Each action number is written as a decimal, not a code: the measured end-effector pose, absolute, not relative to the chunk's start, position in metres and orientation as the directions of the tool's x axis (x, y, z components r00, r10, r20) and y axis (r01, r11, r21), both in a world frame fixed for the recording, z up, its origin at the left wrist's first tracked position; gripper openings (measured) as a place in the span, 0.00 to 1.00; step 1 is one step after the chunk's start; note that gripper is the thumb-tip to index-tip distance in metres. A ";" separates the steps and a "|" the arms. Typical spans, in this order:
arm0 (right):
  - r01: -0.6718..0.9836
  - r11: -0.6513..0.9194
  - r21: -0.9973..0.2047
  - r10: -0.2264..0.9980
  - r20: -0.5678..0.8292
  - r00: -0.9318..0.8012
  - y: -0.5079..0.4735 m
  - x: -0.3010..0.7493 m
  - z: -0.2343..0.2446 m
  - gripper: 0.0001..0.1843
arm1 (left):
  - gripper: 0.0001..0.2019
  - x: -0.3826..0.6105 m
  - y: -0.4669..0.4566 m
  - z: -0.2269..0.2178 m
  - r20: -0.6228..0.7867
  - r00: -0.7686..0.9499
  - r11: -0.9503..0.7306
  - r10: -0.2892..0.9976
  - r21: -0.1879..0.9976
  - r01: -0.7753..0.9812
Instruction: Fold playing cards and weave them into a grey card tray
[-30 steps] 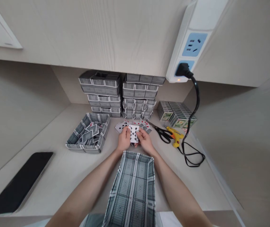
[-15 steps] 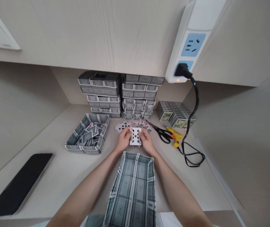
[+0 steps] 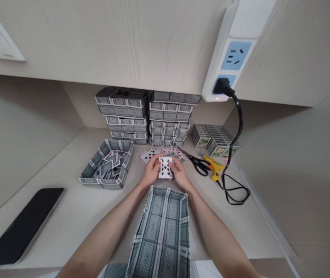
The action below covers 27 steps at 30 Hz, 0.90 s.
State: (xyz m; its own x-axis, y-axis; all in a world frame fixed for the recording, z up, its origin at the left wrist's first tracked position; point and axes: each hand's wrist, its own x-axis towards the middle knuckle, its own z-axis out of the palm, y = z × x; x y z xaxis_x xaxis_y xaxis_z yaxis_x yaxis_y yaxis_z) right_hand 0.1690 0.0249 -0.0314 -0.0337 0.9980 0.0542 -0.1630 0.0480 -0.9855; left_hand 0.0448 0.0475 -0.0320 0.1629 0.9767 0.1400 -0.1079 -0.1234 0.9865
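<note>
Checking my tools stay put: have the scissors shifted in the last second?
No. The scissors lie where they were, close beside the yellow glue gun, while the left hand and right hand hold a playing card nearby.

— What do we have on our pale desk [image 3: 75, 208]?
— A black phone [image 3: 22, 226] front left, a patterned tray [image 3: 91, 170], and stacked trays [image 3: 147, 119] at the back.
— And on our right?
— Loose cards [image 3: 148, 154], scissors [image 3: 198, 164], a yellow glue gun [image 3: 214, 166] and card packs [image 3: 215, 139].
</note>
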 end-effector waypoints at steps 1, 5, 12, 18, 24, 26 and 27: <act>-0.164 0.052 -0.985 0.998 0.058 -0.032 0.025 0.169 -0.032 0.14 | 0.15 0.045 0.048 -0.032 0.147 0.164 -0.132 0.975 0.986 -0.100; -0.156 0.063 -0.986 0.998 0.063 0.006 0.026 0.169 -0.032 0.14 | 0.15 0.045 0.048 -0.036 0.166 0.156 -0.155 0.974 0.985 -0.078; -0.150 0.069 -0.986 0.997 0.064 0.037 0.027 0.169 -0.031 0.12 | 0.15 0.047 0.048 -0.040 0.145 0.162 -0.130 0.976 0.987 -0.100; -0.132 0.088 -0.987 0.996 0.083 0.045 0.026 0.170 -0.029 0.11 | 0.14 0.047 0.048 -0.040 0.159 0.158 -0.147 0.975 0.986 -0.083; -0.113 0.093 -0.989 0.995 0.089 0.039 0.023 0.169 -0.023 0.11 | 0.15 0.046 0.049 -0.043 0.171 0.169 -0.158 0.971 0.984 -0.085; -0.124 0.091 -0.988 0.995 0.087 0.038 0.023 0.169 -0.023 0.11 | 0.15 0.046 0.050 -0.043 0.172 0.168 -0.158 0.971 0.983 -0.090; -0.135 0.091 -0.987 0.996 0.087 0.037 0.023 0.170 -0.024 0.12 | 0.15 0.046 0.050 -0.043 0.175 0.167 -0.162 0.970 0.983 -0.089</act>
